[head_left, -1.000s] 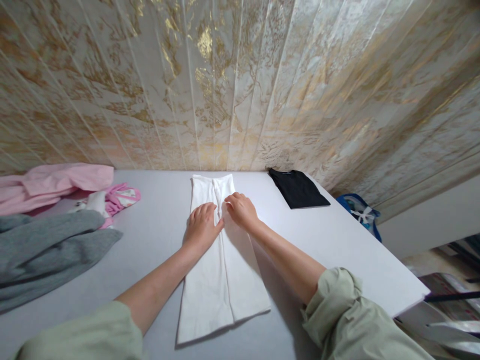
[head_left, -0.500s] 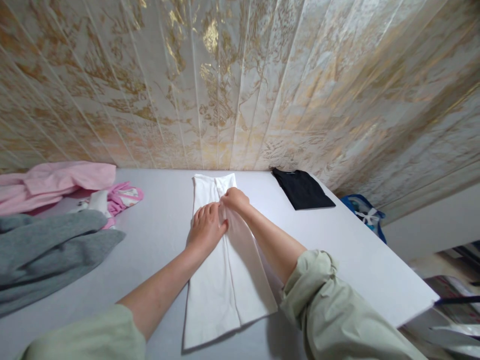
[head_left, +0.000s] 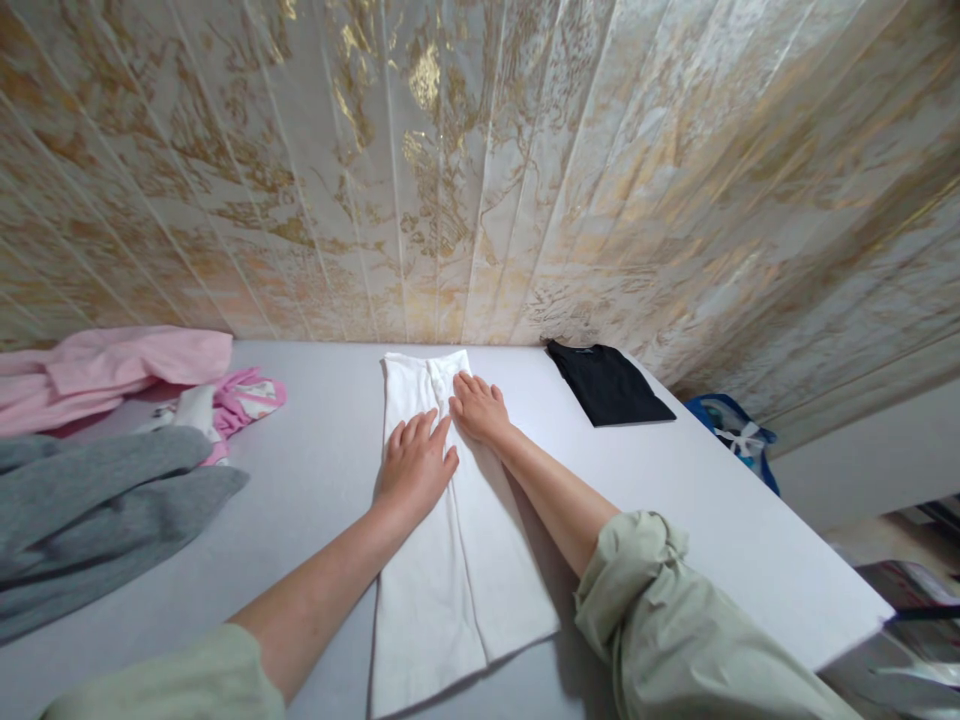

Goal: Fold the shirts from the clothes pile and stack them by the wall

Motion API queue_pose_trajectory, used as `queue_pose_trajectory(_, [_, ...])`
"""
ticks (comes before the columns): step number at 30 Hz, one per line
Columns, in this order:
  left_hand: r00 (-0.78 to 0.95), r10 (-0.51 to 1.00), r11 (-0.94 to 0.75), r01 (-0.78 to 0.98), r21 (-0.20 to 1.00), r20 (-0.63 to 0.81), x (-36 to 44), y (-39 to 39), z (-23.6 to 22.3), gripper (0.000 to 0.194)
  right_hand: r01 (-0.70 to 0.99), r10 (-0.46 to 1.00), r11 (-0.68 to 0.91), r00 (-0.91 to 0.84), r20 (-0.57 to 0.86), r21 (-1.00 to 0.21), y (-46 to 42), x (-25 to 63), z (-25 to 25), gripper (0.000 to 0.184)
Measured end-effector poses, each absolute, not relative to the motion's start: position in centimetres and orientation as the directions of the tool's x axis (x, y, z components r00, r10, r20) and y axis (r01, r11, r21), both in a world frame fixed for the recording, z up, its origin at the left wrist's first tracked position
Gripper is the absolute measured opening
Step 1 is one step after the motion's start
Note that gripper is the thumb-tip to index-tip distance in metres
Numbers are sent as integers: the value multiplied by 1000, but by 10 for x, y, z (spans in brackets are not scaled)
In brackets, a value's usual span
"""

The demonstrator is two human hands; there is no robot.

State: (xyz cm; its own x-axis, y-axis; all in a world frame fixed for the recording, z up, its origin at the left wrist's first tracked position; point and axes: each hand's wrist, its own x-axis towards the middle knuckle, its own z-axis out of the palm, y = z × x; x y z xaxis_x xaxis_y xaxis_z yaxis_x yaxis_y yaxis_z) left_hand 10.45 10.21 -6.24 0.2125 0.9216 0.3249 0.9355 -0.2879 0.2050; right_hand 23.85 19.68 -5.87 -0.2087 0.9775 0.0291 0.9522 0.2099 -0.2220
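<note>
A white folded garment [head_left: 442,620] lies lengthwise on the white table [head_left: 315,420], with a lengthwise line where its two sides meet down the middle. My left hand [head_left: 416,460] rests flat on the garment's left part, fingers spread and pointing away from me. Farther up on the right side, my right hand [head_left: 480,405] also lies flat with its fingers stretched out. Neither hand grips the cloth. Whether the garment is a shirt or trousers I cannot tell.
A folded black garment [head_left: 611,385] lies at the back right. On the left are a grey garment [head_left: 97,520], a pink one [head_left: 150,360] and a small pink-and-white cloth [head_left: 244,400]. A patterned curtain [head_left: 427,200] hangs behind the table. A blue-edged bag [head_left: 739,440] stands beyond the right edge.
My right hand has let go of the pinched cloth near the middle line and now lies flat on the right side. My left hand stays nearly where it was.
</note>
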Motion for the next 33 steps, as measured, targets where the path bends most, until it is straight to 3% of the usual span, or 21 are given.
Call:
queue_pose_trajectory(12, [216,923,-293,931,216,319,103,110,-65,45,967,989,149,-140,56,-206,232,233,-52,57])
queue_pose_trajectory(18, [236,923,-309,925,220,303,102,111,-67,46,925,933,357,-346,101,-132,146,252,-58,56])
queue_pose_trajectory(23, [246,931,-311,921,235,268,103,109,-64,47,848,857,514,-515,32,-129,50,283,-54,60])
queue_pose_trajectory(33, [300,935,-341,907,247,187,101,112,-61,50,769,775,607,-628,-63,-199,-57,304,-39,62])
